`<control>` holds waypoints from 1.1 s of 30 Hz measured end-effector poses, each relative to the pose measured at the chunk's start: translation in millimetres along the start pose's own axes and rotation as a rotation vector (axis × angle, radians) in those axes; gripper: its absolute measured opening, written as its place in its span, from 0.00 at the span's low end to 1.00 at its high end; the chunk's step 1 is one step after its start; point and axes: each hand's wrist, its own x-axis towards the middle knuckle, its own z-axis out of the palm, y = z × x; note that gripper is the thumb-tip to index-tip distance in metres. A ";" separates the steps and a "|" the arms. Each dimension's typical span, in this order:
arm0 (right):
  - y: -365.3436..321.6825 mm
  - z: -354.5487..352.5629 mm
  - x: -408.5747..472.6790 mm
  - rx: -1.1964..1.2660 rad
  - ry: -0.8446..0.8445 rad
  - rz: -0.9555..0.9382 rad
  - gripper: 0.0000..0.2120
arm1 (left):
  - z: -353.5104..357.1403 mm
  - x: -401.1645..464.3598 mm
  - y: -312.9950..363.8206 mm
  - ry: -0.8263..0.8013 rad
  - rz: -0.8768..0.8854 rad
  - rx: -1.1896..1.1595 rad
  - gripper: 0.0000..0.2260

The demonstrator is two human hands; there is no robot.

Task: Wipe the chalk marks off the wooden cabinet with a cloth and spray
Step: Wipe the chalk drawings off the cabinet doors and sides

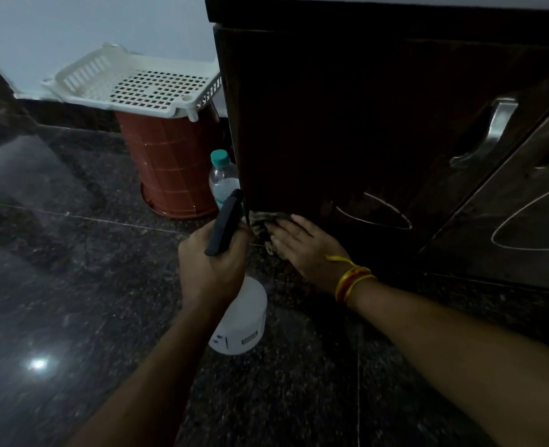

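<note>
— Granite floor (73, 285), dark and speckled, lies nearest you, and both your bare forearms reach out over it. What is your left hand (210, 264) doing?

— It is clenched around the neck of the spray bottle (242, 321). Its white body hangs below your fist, just above the floor, and the black trigger head (224, 224) sticks up past your knuckles, pointing at the cabinet's lower left corner.

— And your right hand (302, 246)?

— Flat, fingers together, it presses the cloth (261, 225) against the bottom left corner of the wooden cabinet (347, 124). Yellow and red threads (352, 279) circle that wrist. The cloth is crumpled and patterned, and sits between your fingertips and the door edge, just beside the trigger head.

— Can you see any chalk?

— Right of your fingers, pale curved lines (376, 211) form a leaf shape on the dark door; whether they are chalk or decoration, I cannot tell. A metal handle (489, 130) sits higher up on the right.

— What lies beyond your hands?

— A clear bottle with a teal cap (222, 179) stands on the floor touching the cabinet's left edge. Farther left, a reddish-brown bucket (173, 169) stands upside down, and a white perforated tray (137, 82) rests on it against the pale wall.
</note>
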 end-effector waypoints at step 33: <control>25.1 32.7 -100.8 -0.007 -0.051 0.401 0.27 | 22.3 -20.5 0.9 -0.212 -0.071 0.081 0.18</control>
